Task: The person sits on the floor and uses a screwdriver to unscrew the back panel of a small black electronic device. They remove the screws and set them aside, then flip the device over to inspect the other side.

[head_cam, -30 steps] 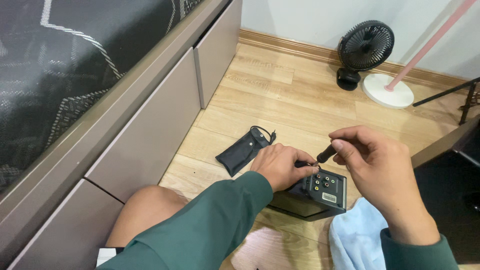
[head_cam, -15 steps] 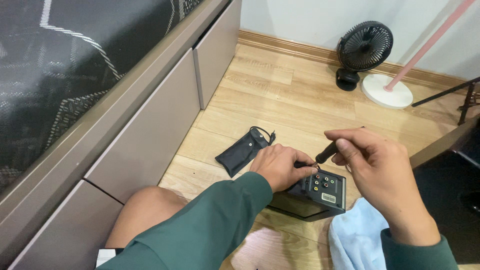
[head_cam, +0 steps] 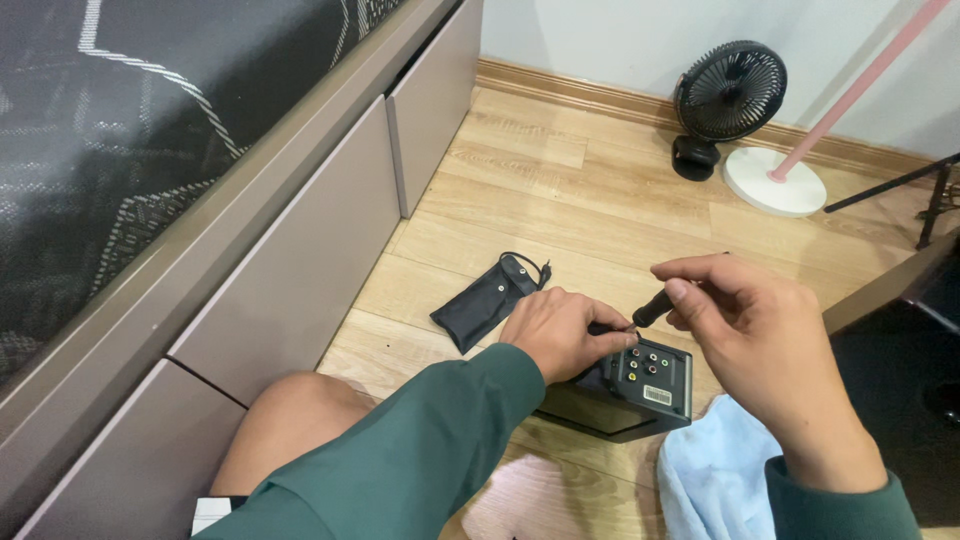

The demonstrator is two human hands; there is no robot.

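Partly hidden under the left hand (head_cam: 560,335), which clasps its top, the black box (head_cam: 640,385) sits on the wood floor (head_cam: 560,210), while the right hand (head_cam: 755,335) pinches a dark plug (head_cam: 652,307), its tip unseen.

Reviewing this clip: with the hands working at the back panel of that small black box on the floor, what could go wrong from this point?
The right hand pinches a thin black tool only at the fingertips; it could slip across the connector sockets of the black box. The left hand steadies the box from one side, so on the smooth wood floor it might slide or tip. The left fingers lie close to the tool's tip and could get jabbed.
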